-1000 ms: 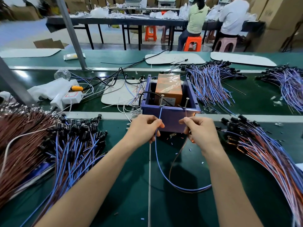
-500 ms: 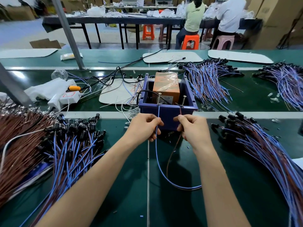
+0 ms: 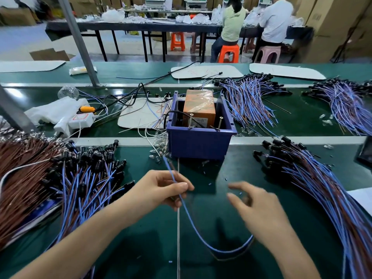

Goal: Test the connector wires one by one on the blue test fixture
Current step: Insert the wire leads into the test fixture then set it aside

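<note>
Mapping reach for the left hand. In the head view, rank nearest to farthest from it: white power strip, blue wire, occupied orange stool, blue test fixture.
1. blue wire, pinched in the left hand.
2. blue test fixture, just ahead.
3. white power strip, ahead on the far left.
4. occupied orange stool, across the aisle, in the background.

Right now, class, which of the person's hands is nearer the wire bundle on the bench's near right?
Right. The right hand hovers open just left of the wire bundle; the left hand is farther left, pinching a blue wire.
</note>
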The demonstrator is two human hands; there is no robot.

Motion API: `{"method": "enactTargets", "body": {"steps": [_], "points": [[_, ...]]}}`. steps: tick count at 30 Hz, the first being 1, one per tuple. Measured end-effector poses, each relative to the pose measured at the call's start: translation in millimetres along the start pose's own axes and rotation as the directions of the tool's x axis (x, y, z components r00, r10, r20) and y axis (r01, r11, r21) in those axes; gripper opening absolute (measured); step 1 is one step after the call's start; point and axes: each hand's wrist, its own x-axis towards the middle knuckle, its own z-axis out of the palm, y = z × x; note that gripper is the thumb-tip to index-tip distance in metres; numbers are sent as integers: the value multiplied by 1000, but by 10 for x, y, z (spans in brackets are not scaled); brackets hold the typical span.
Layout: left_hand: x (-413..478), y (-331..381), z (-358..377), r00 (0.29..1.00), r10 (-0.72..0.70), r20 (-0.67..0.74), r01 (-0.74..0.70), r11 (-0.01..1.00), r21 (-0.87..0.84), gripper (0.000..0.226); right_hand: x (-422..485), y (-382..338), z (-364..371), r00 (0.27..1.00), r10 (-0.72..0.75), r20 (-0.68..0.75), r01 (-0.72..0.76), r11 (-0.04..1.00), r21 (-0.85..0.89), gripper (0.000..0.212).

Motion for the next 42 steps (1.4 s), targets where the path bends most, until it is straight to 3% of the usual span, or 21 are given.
{"method": "enactTargets", "body": {"steps": [1, 4, 9, 14, 18, 20, 22, 23, 25, 27, 29, 33, 35, 36, 37, 38, 39, 40, 41, 42], "points": [[-66, -32, -45, 1000, 14, -14, -14, 1000, -16, 13, -48, 115, -40, 996, 83, 36, -78, 988, -131, 21], [-269, -120, -143, 1000, 15, 8, -15, 1000, -21, 15, -137, 311, -46, 968, 221, 117, -197, 963, -184, 18], [-481, -203, -103, 995, 23, 97, -31, 997, 77, 14, 61, 408, 22, 995, 95, -9, -91, 922, -376, 12], [-574, -210, 98, 967, 84, 242, -151, 950, 274, 10, 511, 370, 84, 996, -26, -81, -9, 915, -404, 12], [-636, -179, 150, 881, -19, 473, -209, 881, 425, 29, 791, 339, 90, 962, -102, -254, -2, 925, -379, 19], [-680, -123, 42, 873, -11, 488, -274, 816, 509, 35, 847, 352, 88, 959, -102, -266, 2, 935, -354, 24], [-697, -91, -162, 951, 83, 297, -274, 673, 687, 30, 850, 382, 125, 962, -130, -241, 38, 934, -356, 28], [-701, -88, -283, 980, 123, 156, -198, 550, 812, 30, 836, 402, 150, 965, -142, -219, 53, 928, -368, 30], [-719, -103, -497, 987, 98, -126, 105, 201, 974, 33, 789, 426, 205, 970, -142, -195, 66, 933, -354, 35], [-703, -187, -598, 953, -13, -303, 302, -63, 951, 32, 742, 422, 238, 966, -151, -208, 79, 944, -319, 37], [-675, -268, -539, 939, -50, -341, 328, -178, 928, 18, 698, 372, 235, 958, -179, -224, 112, 953, -283, 34], [-644, -264, -421, 934, 52, -353, 356, -168, 919, 17, 570, 162, 208, 908, -289, -302, 256, 956, -145, 18], [-603, -223, -422, 938, 141, -317, 329, -73, 942, 19, 446, -5, 185, 916, -246, -317, 271, 962, 37, 12], [-560, -188, -421, 937, 211, -279, 272, 62, 960, 18, 379, -110, 192, 958, -158, -238, 216, 945, 244, 14], [-506, -120, -395, 925, 296, -238, 173, 228, 958, 16, 323, -229, 227, 997, -55, -59, 78, 859, 506, 20], [-449, -11, -332, 904, 381, -195, 51, 355, 933, 16, 270, -361, 282, 978, 1, 207, -146, 714, 685, 31], [-385, 123, -242, 871, 466, -156, -67, 426, 902, 19, 211, -500, 344, 889, -3, 459, -367, 596, 714, 44], [-330, 255, -140, 829, 546, -122, -164, 446, 880, 21, 158, -618, 402, 771, -47, 635, -512, 547, 662, 52], [-294, 375, -37, 790, 609, -73, -252, 430, 867, 23, 103, -731, 449, 677, -111, 727, -590, 507, 628, 54], [-276, 479, 76, 763, 646, 3, -339, 396, 853, 25, 79, -791, 483, 645, -170, 745, -623, 448, 641, 48]]}}
